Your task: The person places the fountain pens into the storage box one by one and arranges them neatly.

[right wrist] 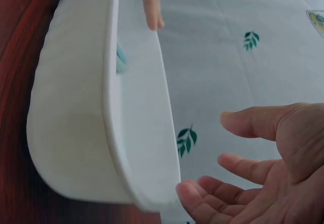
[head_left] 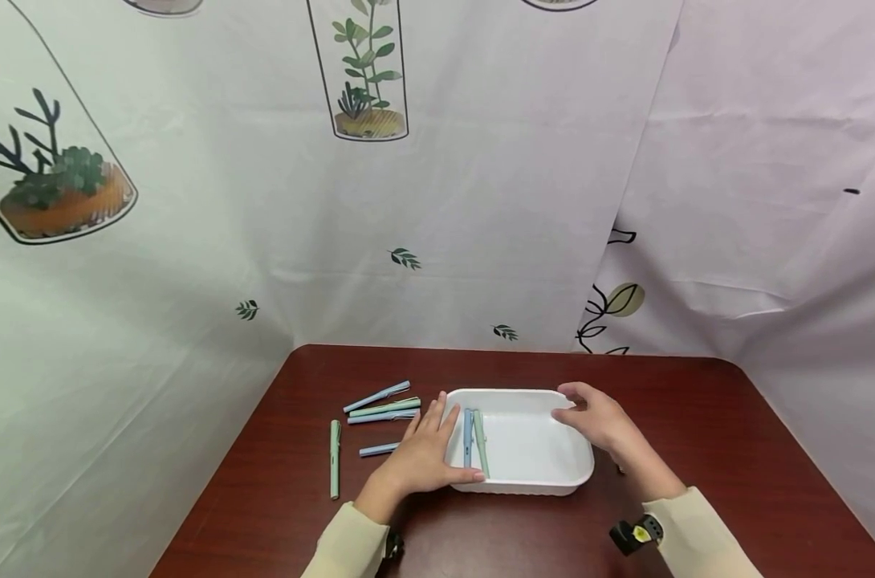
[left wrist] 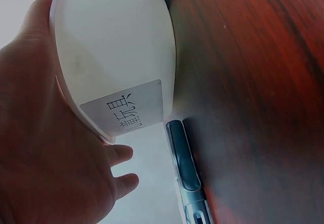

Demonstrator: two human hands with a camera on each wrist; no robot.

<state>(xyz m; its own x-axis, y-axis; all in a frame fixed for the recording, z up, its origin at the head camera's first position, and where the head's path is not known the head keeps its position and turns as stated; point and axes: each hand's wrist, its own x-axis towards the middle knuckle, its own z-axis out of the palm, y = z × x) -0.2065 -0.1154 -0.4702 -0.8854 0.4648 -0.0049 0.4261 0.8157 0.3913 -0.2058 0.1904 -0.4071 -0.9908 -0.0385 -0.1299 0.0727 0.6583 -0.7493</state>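
On my feed: a white tray, smooth-walled, a rounded rectangle, sits on the reddish-brown, wood-grained tabletop. Left hand: released, fingers spread at the tray's left end, thumb along the near rim. Right hand: released, relaxed fingers by the far right corner; I can't confirm contact. Inside, towards the left wall, I note a slim blue pen beside a pale green pen. More slender pens lie left of the tray.
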